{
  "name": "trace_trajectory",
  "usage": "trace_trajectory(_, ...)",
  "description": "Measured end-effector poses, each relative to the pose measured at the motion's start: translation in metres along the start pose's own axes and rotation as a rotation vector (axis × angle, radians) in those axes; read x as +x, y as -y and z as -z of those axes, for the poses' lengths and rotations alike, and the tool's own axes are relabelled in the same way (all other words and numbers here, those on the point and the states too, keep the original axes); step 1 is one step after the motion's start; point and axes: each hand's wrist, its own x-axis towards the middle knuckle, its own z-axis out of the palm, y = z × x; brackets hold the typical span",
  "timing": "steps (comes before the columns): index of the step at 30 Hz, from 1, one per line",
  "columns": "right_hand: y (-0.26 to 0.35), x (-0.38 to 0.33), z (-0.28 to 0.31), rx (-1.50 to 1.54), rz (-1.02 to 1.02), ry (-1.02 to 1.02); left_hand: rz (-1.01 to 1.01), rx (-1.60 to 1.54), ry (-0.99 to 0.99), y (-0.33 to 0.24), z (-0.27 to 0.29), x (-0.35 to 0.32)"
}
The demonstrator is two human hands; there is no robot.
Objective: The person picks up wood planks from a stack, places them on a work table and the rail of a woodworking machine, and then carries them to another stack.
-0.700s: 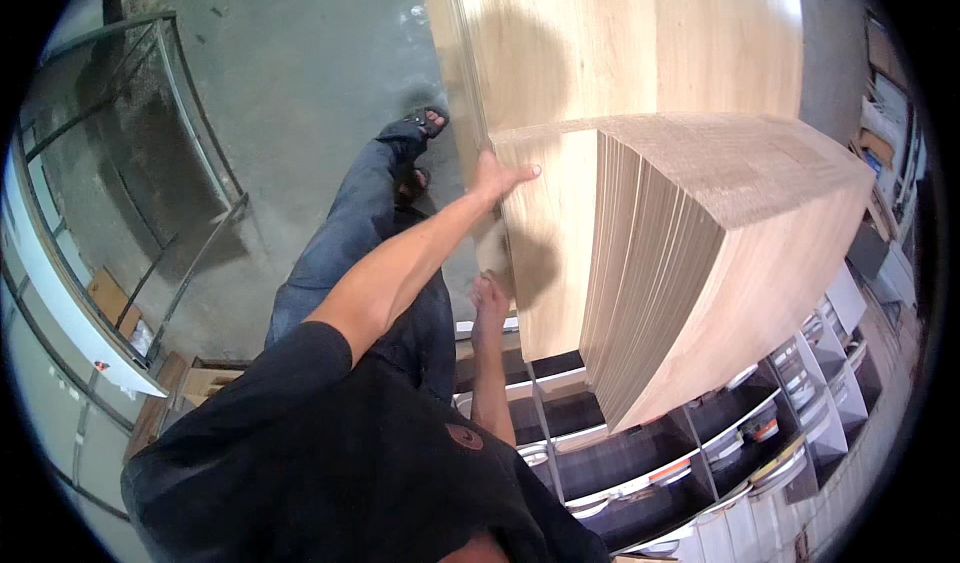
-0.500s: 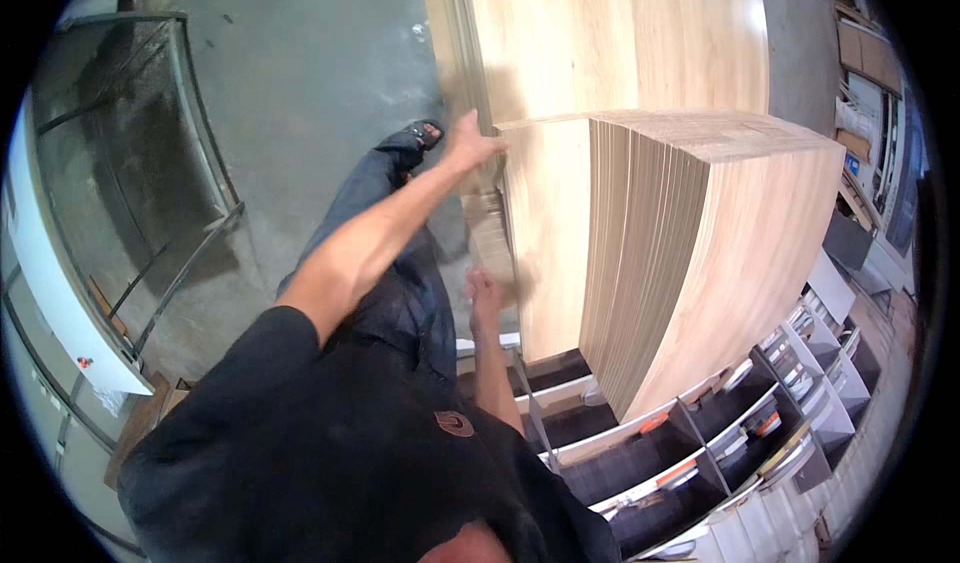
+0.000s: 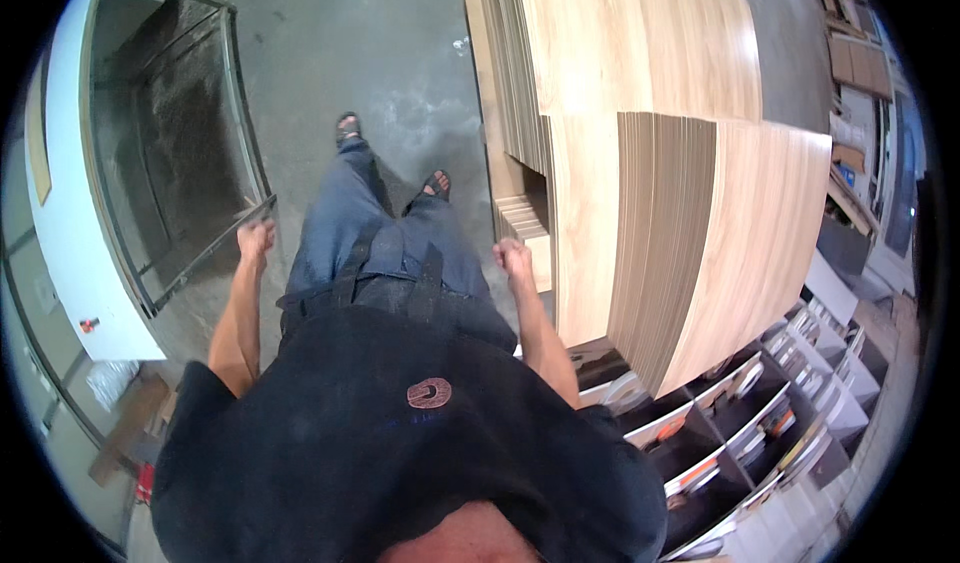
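The right hand (image 3: 513, 255) was found nearest the work: its fingers were curled in toward the palm, with nothing seen in the grasp. Just beyond its fingertips lay a small bundle of pale wooden strips (image 3: 523, 221); contact with it could not be told. To this hand's right, near, stood a stepped stack of light wood-grain flat boards (image 3: 745, 243), the raised part set back from the hand behind a lower ledge. The stack's long axis appeared to run fore and aft, roughly along the person's facing. The left hand (image 3: 257, 238) was well apart from the boards, out to the other side of the body. Its fingers looked bent beside the end rail of a dark metal frame (image 3: 212, 257); whether they gripped it could not be told. Farther off, ahead and to the right of the right hand, a second pile of light wood-grain sheets (image 3: 640, 38) met the first.

Against the earlier frame, the left hand had left the stack's near edge, where the arm had reached across the body, and was now out by the frame. The right hand remained on the stack side.
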Motion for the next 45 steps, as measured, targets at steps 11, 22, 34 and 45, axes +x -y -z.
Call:
trace_trajectory(11, 0.098, 0.019, -0.188, -0.17, 0.204, 0.02, -0.006, 0.137, 0.287, -0.054, 0.089, 0.103)
trace_trajectory(22, 0.265, -0.049, -0.43, -0.322, 0.51, 0.216, -0.678, 0.081, 0.181, -0.289, 0.166, 0.094)
trace_trajectory(34, 0.553, -0.167, -0.805, -0.255, 0.979, 0.983, -0.628, -0.454, -0.328, -0.315, 0.266, 0.078)
trace_trajectory(45, 0.65, -0.169, -1.208, -0.12, 0.382, 1.48, -0.421, -1.041, -0.835, -0.393, 0.386, 0.159)
